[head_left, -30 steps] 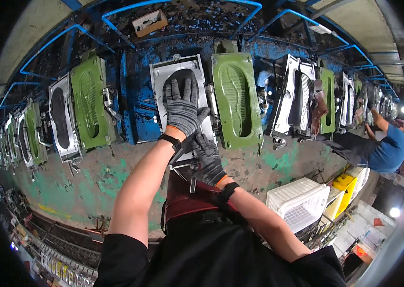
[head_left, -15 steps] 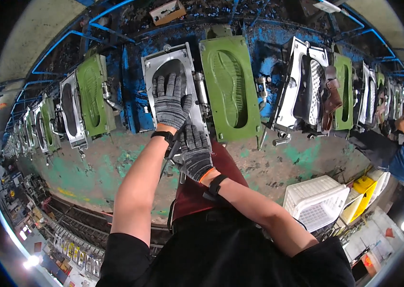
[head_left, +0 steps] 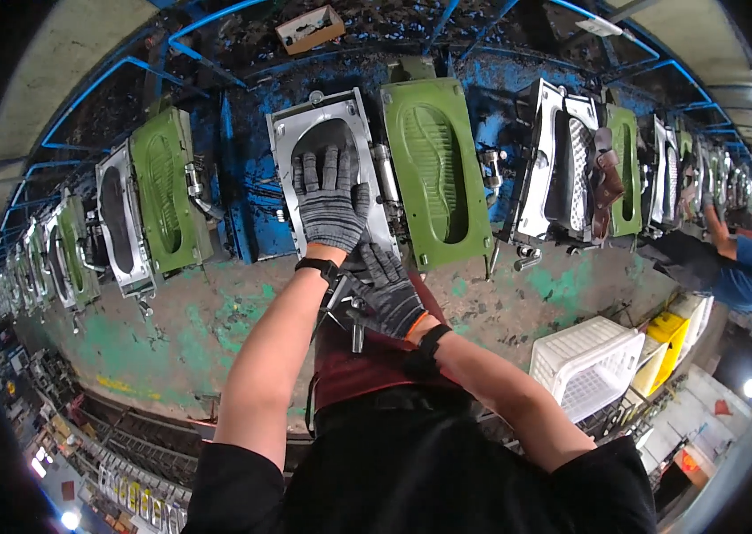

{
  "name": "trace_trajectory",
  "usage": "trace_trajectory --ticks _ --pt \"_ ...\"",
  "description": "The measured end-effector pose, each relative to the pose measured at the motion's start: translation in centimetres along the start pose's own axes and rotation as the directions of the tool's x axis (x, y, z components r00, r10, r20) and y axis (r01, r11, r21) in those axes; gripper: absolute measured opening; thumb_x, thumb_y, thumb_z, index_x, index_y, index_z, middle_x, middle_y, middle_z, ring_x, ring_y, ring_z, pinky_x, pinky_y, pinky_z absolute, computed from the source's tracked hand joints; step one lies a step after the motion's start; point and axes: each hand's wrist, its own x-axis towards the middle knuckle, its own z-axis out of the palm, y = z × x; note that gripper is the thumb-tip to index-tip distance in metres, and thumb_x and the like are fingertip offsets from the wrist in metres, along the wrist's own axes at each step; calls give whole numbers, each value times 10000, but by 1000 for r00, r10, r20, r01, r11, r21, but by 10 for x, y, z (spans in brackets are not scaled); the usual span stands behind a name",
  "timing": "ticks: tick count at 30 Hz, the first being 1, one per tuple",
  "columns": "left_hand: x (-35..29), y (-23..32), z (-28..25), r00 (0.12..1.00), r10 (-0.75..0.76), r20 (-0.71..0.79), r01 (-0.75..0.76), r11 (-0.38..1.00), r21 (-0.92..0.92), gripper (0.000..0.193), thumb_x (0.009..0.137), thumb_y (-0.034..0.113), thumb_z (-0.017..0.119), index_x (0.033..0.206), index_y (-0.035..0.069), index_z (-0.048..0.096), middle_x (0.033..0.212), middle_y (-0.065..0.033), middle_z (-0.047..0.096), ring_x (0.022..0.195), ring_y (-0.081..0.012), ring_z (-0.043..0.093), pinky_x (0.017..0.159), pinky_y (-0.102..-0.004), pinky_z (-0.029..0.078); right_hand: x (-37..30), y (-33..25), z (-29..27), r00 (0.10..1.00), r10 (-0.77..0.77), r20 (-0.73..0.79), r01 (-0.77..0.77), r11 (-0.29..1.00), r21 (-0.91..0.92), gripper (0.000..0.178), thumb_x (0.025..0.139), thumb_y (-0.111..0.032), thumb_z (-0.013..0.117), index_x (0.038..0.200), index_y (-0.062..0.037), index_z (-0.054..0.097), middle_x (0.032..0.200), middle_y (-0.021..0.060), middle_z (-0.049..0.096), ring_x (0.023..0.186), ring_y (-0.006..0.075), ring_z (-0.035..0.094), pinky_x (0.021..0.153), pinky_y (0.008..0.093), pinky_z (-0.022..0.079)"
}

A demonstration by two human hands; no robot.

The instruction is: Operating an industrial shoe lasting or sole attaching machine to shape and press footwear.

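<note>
A metal shoe-sole mould stands in front of me, folded out into a silver half (head_left: 284, 133) and a green half (head_left: 396, 107) with a ridged sole shape sunk in it. Grey striped knit gloves cover both hands. My left hand (head_left: 333, 203) lies flat over the dark sole-shaped opening of the silver half, fingers spread and pointing away from me. Close below it, my right hand (head_left: 385, 292) stretches its fingers at the near end of the silver half; whether they touch the metal I cannot tell. A short metal handle (head_left: 358, 331) hangs beside the right palm.
More moulds stand in rows either side, including a green half (head_left: 160, 191) at left. Brown straps (head_left: 607, 187) hang on the mould at right. A white crate (head_left: 585, 360) stands on the floor, lower right. Beyond it, a co-worker in blue (head_left: 745, 271) reaches toward the moulds.
Both hands have shifted slightly right and toward me, partly with the view. The right fingers now slant more to the left, and the metal handle shows beside the palm. The co-worker's arm has risen.
</note>
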Motion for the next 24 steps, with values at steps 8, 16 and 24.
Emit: trace_trajectory --ticks 8,16,24 --pt "0 -8 1 999 37 9 -37 998 -59 768 920 447 579 1581 103 396 1618 -215 338 1470 -523 239 1209 -692 119 -4 -5 2 991 -18 -133 11 999 -53 791 785 -323 786 1452 -5 505 1544 265 440 1440 483 400 1180 602 322" --pt "-5 -4 -9 993 49 108 -50 999 6 817 937 500 550 1612 99 324 1636 -218 305 1487 -541 195 1205 -717 74 6 -39 25 986 164 3 -156 944 -290 1077 774 -655 700 1500 82 401 1595 388 268 1493 552 250 1230 645 125" --pt "-3 17 -7 994 -11 110 3 997 79 990 869 659 576 1619 73 304 1628 -257 287 1459 -627 173 1160 -782 63 -7 -37 -4 902 272 337 -246 962 -118 693 857 -594 661 1220 -4 661 1164 289 678 1116 445 643 973 608 469"
